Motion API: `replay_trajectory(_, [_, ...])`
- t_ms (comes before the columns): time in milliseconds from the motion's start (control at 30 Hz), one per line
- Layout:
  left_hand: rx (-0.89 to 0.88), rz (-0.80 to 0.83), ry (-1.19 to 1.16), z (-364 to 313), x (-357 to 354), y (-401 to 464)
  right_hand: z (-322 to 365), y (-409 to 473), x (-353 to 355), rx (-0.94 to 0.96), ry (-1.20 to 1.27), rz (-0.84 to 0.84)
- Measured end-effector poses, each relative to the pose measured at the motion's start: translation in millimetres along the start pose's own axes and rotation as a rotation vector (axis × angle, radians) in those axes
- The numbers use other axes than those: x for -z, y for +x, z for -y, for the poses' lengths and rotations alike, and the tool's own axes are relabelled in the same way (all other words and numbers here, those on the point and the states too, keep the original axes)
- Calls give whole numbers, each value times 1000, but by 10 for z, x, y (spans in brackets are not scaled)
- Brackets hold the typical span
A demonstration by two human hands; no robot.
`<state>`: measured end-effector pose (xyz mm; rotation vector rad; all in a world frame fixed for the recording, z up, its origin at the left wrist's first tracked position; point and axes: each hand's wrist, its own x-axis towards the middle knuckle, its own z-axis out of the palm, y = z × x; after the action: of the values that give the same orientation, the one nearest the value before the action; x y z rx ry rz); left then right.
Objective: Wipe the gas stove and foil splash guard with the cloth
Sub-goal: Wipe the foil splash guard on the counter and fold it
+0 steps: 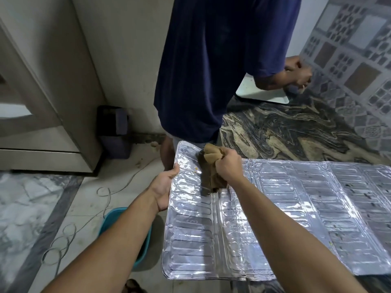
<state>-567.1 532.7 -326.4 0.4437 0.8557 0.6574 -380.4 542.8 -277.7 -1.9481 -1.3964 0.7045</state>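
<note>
A: Where's the foil splash guard (275, 208)?

B: Flat across the marbled bench (285, 127), its left end overhanging. Left hand (165, 187) grips that edge; right hand (226, 166) clenches the brown cloth (211, 176) against it.

A: Advice?

B: Wipe along the ribs, keeping the edge braced. The stove isn't visible.

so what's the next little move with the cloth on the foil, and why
Probably drag the cloth a short way left toward the small yellowish specks on the foil splash guard. The right hand grips the bunched cloth just beside them, and the left hand holds the guard's left edge, steadying it for that stroke.
</note>
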Motion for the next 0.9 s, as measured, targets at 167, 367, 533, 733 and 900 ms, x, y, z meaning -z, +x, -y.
replay_trajectory(167, [-10,14,-10,-7,-81,-29,40,-191,-159,89,-91,124])
replay_trajectory(367, [-29,49,-50,2,-93,-58,2,-196,-171,55,80,76])
replay_trajectory(533, [-39,56,-25,16,-209,-57,8,-17,-231,-47,78,0])
replay_trajectory(733, [-69,46,-111,4,-206,-62,194,-110,-423,-21,433,13])
replay_trajectory(900, [-105,-5,-124,-15,-196,-35,460,-76,-449,-25,693,108])
